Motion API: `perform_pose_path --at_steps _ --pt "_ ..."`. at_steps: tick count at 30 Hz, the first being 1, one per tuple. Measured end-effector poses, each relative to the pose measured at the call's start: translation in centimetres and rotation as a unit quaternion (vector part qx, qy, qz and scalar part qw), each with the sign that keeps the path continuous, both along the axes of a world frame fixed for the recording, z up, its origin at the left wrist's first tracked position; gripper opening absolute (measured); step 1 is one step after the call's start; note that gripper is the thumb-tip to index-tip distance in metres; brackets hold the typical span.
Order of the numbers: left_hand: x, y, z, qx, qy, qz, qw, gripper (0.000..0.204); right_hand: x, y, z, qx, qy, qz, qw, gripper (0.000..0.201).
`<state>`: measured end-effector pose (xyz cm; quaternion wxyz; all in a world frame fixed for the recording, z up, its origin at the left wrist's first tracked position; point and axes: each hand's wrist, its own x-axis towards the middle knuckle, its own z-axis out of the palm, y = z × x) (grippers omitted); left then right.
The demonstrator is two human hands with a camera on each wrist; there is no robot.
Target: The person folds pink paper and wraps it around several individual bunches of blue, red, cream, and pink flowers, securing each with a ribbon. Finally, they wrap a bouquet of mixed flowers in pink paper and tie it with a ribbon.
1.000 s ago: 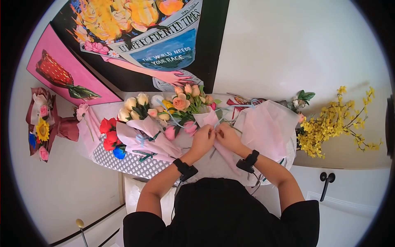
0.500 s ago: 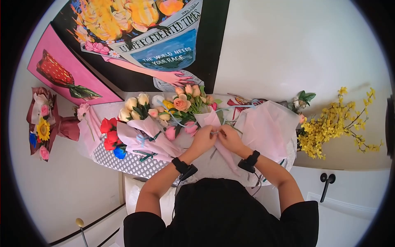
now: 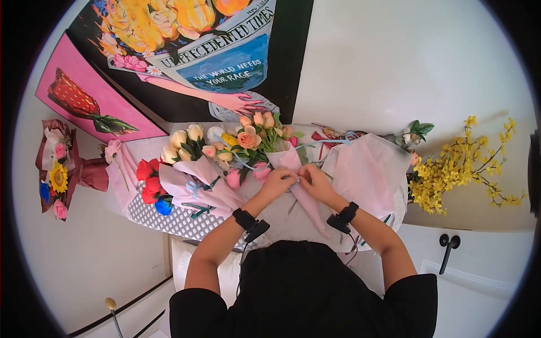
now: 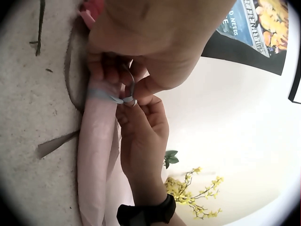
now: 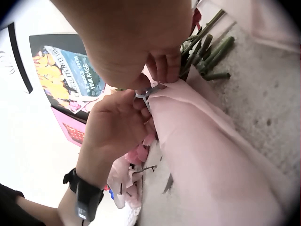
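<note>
A narrow bouquet wrapped in pink paper (image 3: 307,204) lies on the table, its paper tapering toward the person. Around its gathered middle runs a light blue ribbon (image 4: 104,95). My left hand (image 3: 279,185) pinches the ribbon on the left side of the wrap, fingers curled. From the other side my right hand (image 3: 317,185) pinches it between thumb and forefinger, fingertips close to the left ones. A small ribbon loop (image 5: 145,95) shows between the fingertips in the right wrist view. Both palms hide part of the knot area.
Peach roses (image 3: 248,139) lie beyond the hands. To the left are another pink-wrapped bouquet (image 3: 194,183), red roses (image 3: 149,183) and a blue rose (image 3: 163,207). A large pink-wrapped bundle (image 3: 363,180) lies right, near yellow branches (image 3: 445,177). Paintings (image 3: 236,62) stand behind.
Both hands stay at the ribbon while their fingers shift. The right fingers have lifted slightly, and the fingertips have changed their hold on the ribbon.
</note>
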<state>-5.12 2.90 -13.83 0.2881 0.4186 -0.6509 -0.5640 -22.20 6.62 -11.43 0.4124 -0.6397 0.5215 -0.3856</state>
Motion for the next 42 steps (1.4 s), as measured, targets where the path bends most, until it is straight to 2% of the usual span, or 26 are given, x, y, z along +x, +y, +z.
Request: perform_pose_path --at_steps 6,9,14,16,18,20,22,24,25,30,34,35,36,37,38,39,40,42 --pt "-0.3 -0.3 -0.3 0.012 -0.025 0.001 1.000 0.016 0.4 0.5 1.6 -0.109 0.031 0.023 0.993 0.019" --pt "-0.4 -0.2 0.6 0.028 -0.016 -0.007 0.999 0.015 0.6 0.6 0.6 -0.123 0.095 0.002 0.988 0.018" --pt "0.4 -0.4 0.7 0.045 0.018 -0.030 0.998 0.014 0.4 0.4 0.6 -0.110 0.111 0.000 0.988 0.016" --pt "0.7 -0.2 1.1 -0.057 -0.047 -0.020 0.997 0.011 -0.2 0.3 1.1 -0.113 0.114 0.009 0.987 0.015" --pt "1.0 0.0 1.2 -0.091 -0.057 -0.022 0.994 0.010 -1.0 0.0 1.7 -0.092 0.107 0.070 0.987 0.013" --pt "1.1 0.4 1.6 -0.124 -0.067 -0.025 0.990 0.009 -1.6 -0.2 1.9 -0.096 0.136 0.079 0.983 0.013" --pt "1.2 1.0 2.3 -0.233 -0.173 -0.003 0.957 0.009 -1.6 0.0 1.9 -0.101 0.165 0.088 0.977 0.013" --pt "1.3 1.6 2.9 -0.259 -0.213 -0.013 0.942 0.010 -1.0 0.5 1.7 -0.121 0.251 0.056 0.959 0.013" --pt "1.3 1.8 3.1 -0.284 -0.254 -0.022 0.925 0.010 -0.9 0.7 1.7 -0.121 0.251 0.057 0.959 0.013" --pt "1.3 2.4 3.3 -0.280 -0.275 0.004 0.920 0.011 -0.8 0.6 1.1 -0.075 0.195 0.033 0.977 0.013" --pt "1.3 2.1 1.9 -0.275 -0.313 -0.006 0.909 0.009 -1.0 0.3 0.9 -0.086 0.196 0.036 0.976 0.014" --pt "1.3 1.9 1.5 -0.276 -0.314 -0.005 0.908 0.009 -1.0 0.3 1.1 -0.052 0.202 0.035 0.977 0.017" --pt "1.2 1.8 1.1 -0.174 -0.214 0.047 0.960 0.013 -1.0 0.4 1.4 -0.017 0.208 0.035 0.977 0.020" --pt "1.2 1.7 0.8 -0.068 -0.109 0.097 0.987 0.017 -0.9 0.5 1.7 -0.017 0.208 0.035 0.977 0.020" --pt "0.9 1.8 1.0 -0.068 -0.109 0.097 0.987 0.017 -0.8 0.4 2.0 0.072 0.172 0.004 0.982 0.025" --pt "0.4 2.0 1.4 0.063 -0.008 0.160 0.985 0.021 -0.7 0.3 2.3 0.160 0.134 -0.027 0.978 0.030" --pt "-0.1 2.1 1.6 0.193 0.092 0.219 0.952 0.026 -0.8 0.1 2.2 0.159 0.133 -0.028 0.978 0.030" --pt "-0.9 2.2 1.3 0.215 0.129 0.239 0.938 0.029 -1.1 -0.3 1.9 0.160 0.153 0.034 0.974 0.039"
